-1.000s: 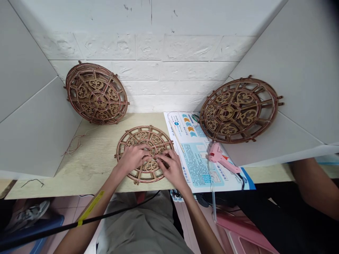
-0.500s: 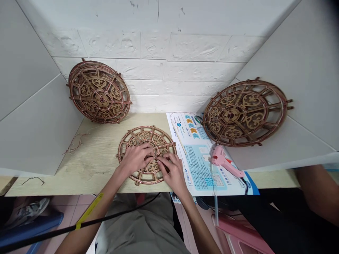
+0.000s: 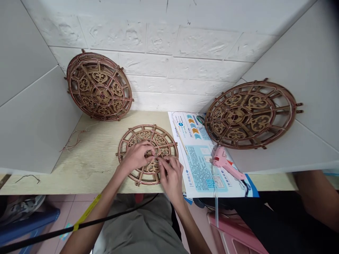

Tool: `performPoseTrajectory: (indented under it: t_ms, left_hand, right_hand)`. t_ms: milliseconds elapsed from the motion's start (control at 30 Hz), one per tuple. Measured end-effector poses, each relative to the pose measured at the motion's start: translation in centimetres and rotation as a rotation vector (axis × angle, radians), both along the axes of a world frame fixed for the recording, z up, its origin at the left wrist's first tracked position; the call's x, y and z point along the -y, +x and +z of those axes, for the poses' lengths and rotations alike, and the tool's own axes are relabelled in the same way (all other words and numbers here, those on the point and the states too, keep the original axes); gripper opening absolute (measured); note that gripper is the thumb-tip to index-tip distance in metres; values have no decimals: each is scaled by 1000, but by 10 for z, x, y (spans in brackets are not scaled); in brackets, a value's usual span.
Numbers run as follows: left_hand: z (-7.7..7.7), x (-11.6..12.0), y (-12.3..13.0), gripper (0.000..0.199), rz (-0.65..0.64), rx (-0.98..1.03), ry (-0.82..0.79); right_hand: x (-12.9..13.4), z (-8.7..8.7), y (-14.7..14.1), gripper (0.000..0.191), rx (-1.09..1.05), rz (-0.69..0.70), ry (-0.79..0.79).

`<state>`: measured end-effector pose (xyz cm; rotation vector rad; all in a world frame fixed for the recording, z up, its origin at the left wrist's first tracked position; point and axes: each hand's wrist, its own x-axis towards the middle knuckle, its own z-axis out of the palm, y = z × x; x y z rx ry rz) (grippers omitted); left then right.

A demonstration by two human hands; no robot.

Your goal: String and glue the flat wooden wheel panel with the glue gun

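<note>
A round openwork wooden disc (image 3: 145, 134) with scroll cut-outs and reddish wire along its rings lies flat on the table in front of me. Over its centre, my left hand (image 3: 140, 155) has thumb and fingertips pinched together at the thin wire. My right hand (image 3: 171, 173) comes in from the lower right, its thumb and forefinger closed close beside the left fingertips. Both hands meet at the wire in the disc's middle; the fingers partly hide it. Which strand each one grips is too small to make out.
Similar discs lean at the back left (image 3: 99, 88) and right (image 3: 249, 114). A pink glue gun (image 3: 227, 164) rests on a printed sheet (image 3: 196, 169) beside a thin wooden stick (image 3: 180, 137). Loose wire (image 3: 75, 139) lies at left. Another person's arm (image 3: 316, 194) shows at far right.
The view has shifted slightly. My left fingers have drawn into a clearer pinch at the disc's centre, and my right hand stays close beside them. The disc lies as before.
</note>
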<state>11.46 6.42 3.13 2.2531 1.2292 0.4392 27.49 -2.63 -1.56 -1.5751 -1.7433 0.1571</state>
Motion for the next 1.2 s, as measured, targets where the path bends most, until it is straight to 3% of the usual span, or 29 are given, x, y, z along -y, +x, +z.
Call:
performPoseTrajectory:
  t_ms: [367, 633, 1200]
  left_hand:
    - [-1, 1, 2, 8, 49, 4, -19]
    - [-4, 4, 4, 9, 84, 33, -44]
    - [-11, 5, 5, 12, 89, 36, -38]
  right_hand:
    - [3, -3, -6, 29, 88, -33, 50]
    - [3, -8, -2, 27, -80, -28, 78]
    - [2, -5, 0, 26, 49, 7, 93]
